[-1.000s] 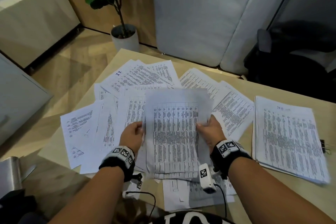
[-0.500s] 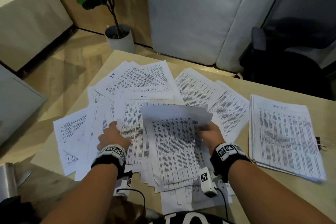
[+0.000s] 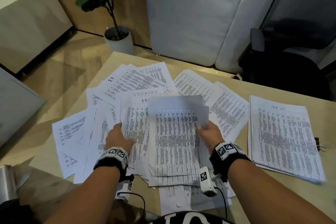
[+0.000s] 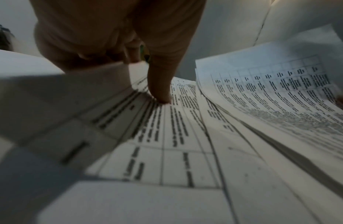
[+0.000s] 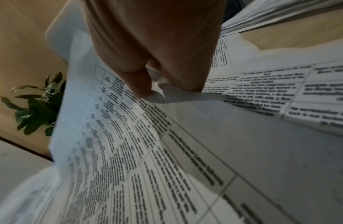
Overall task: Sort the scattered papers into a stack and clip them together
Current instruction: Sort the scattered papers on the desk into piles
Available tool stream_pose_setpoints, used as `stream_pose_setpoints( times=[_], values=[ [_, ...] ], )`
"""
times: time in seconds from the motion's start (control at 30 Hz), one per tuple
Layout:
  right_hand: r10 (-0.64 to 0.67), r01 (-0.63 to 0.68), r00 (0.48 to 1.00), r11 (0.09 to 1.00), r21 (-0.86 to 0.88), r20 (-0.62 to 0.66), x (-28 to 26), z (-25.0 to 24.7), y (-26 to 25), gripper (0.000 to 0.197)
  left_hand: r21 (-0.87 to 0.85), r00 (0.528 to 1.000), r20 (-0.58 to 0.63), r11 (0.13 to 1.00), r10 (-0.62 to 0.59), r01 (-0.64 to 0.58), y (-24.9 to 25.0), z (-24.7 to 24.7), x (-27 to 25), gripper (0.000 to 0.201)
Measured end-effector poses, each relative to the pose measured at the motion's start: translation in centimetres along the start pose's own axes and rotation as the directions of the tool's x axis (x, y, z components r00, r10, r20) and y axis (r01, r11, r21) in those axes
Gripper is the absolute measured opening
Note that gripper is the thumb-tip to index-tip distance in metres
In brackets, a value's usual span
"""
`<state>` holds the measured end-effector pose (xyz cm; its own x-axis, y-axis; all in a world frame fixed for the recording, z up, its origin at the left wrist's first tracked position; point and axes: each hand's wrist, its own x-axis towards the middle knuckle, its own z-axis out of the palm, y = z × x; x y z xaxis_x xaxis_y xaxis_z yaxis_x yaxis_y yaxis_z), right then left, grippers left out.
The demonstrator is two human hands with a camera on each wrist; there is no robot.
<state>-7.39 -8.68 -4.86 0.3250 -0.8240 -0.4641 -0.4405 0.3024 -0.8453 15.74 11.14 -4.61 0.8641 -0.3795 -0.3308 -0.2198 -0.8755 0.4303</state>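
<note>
Printed sheets point(image 3: 138, 80) lie fanned out over the wooden table point(image 3: 301, 184). My right hand point(image 3: 207, 131) pinches the right edge of a gathered bundle of sheets point(image 3: 174, 142), its lower edge on the table and its top lifted. In the right wrist view, thumb and fingers point(image 5: 157, 84) close on that bundle point(image 5: 118, 136). My left hand point(image 3: 118, 137) grips a loose sheet point(image 3: 136, 129) just left of the bundle. The left wrist view shows the thumb point(image 4: 161, 91) pressing on top of it while the fingers go under its raised edge. A neat stack point(image 3: 283, 138) lies at the right, with a black binder clip point(image 3: 318, 144) beside it.
More sheets stick out under the bundle at the near table edge point(image 3: 190, 198). Behind the table stand a potted plant point(image 3: 118, 40), a pale sofa point(image 3: 190, 14) and a dark office chair point(image 3: 283, 60). A metallic object point(image 3: 7, 178) sits at the lower left.
My left hand let go of the bundle, reached left over the loose sheets, then came back and took a sheet beside it. The right hand tilted the bundle, then squared it upright again.
</note>
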Motion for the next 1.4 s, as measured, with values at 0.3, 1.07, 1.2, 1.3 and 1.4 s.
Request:
stream_pose_setpoints(
  times=[0.3, 1.07, 1.2, 1.3, 1.4],
  values=[
    [0.037, -0.055, 0.996, 0.976, 0.21, 0.086, -0.5, -0.9, -1.5, 0.008, -0.528, 0.994, -0.093, 0.843, 0.065, -0.105, 1.4, -0.8, -1.2, 0.02],
    [-0.165, 0.18, 0.984, 0.881, 0.438, -0.071, -3.1, -4.5, -5.8, 0.039, -0.697, 0.969, 0.019, 0.699, 0.245, -0.163, 6.9, -1.0, -4.3, 0.023],
    [-0.32, 0.326, 0.943, 0.84, 0.434, -0.088, -4.2, -5.0, -8.7, 0.033, -0.65, 0.918, -0.057, 0.683, 0.393, -0.332, 12.2, -3.2, -6.8, 0.032],
    [-0.407, 0.405, 0.908, 0.797, 0.449, -0.096, -5.2, -5.9, -10.7, 0.029, -0.706, 0.889, -0.16, 0.579, 0.429, -0.407, 14.7, -4.1, -7.5, 0.022],
    [-0.47, 0.435, 0.88, 0.743, 0.509, -0.066, -5.8, -7.2, -11.0, 0.034, -0.746, 0.86, -0.226, 0.486, 0.457, -0.454, 15.6, -4.5, -7.9, 0.024]
  ],
)
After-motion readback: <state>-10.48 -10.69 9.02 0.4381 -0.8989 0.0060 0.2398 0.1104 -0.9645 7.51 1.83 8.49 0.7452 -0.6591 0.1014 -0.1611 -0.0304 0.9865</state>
